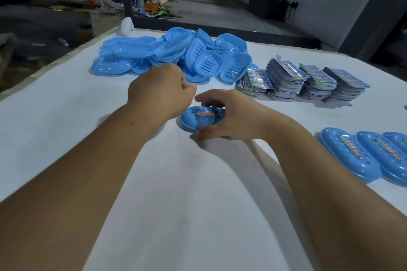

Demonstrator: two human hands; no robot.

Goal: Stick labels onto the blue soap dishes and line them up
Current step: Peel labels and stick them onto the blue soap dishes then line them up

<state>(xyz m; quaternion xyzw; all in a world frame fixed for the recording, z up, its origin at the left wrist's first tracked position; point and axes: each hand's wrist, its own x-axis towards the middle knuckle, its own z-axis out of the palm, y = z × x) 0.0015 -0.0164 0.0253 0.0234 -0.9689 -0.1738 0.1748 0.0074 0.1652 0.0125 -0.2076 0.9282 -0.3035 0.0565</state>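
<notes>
My right hand (229, 116) curls round a blue soap dish (198, 120) lying bottom up on the white table (66, 116), thumb at its near edge, fingers over the far edge. A label (206, 113) sits across it. My left hand (161, 92) hovers beside it, fingers curled; whether it holds anything I cannot tell. Labelled dishes (361, 154) line up at right.

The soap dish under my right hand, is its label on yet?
On: a label lies across the soap dish that the right hand holds.
</notes>
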